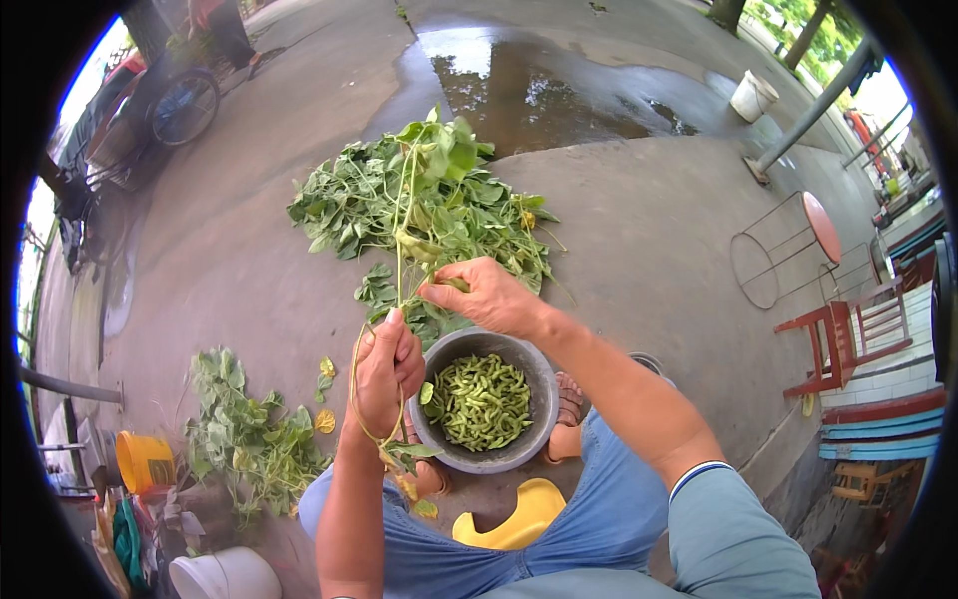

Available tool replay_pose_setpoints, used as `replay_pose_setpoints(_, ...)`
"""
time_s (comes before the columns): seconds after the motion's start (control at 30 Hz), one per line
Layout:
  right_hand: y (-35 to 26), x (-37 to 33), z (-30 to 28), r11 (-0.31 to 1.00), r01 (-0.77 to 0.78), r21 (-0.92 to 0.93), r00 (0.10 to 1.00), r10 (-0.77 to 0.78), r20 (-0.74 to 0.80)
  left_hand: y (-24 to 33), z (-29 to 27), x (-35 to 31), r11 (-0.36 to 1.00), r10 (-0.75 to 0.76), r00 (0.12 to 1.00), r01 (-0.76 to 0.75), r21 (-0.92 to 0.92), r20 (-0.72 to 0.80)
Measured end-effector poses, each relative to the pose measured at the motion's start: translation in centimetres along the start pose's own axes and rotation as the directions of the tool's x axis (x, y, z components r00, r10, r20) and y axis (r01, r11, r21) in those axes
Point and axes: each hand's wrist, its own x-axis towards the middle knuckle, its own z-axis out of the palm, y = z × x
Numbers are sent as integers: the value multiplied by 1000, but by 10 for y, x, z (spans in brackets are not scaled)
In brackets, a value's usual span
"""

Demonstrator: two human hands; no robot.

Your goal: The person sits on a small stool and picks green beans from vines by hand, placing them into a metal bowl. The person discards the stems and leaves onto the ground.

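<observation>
My left hand (384,369) is closed round the stem of a green bean plant (406,205), held upright with its leafy top pointing away from me. Part of the stem trails down along my left forearm. On the same plant, my right hand (484,297) pinches a green bean pod just above my left hand. Between my feet stands a grey basin (547,409), holding many loose green pods (477,401). Beyond the basin lies a large heap of leafy bean plants (349,200), partly hidden by the held one.
A smaller pile of plants (254,434) lies at left, near a yellow bucket (146,460) and a white bucket (228,576). Under my legs is a yellow stool (519,514). Wooden chair (843,344) and round stool (821,228) are at right; a puddle (549,95) spreads ahead.
</observation>
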Motion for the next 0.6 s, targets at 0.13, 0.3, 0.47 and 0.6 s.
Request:
replay_pose_setpoints(0.13,0,-8,4,880,67,-471,974,-160,-159,-6,-2,1,996,19,1000,-17,86,-23)
replay_pose_setpoints(0.3,64,10,2,281,-104,-954,914,-350,-203,-19,-7,0,959,58,997,-42,280,-47)
replay_pose_setpoints(0.47,105,2,-103,432,-444,-785,874,17,-485,7,-24,-8,931,138,976,-70,357,-170)
replay_pose_setpoints(0.6,57,-19,-52,592,-236,-771,893,445,69,9,-26,-3,853,284,942,-163,497,-178)
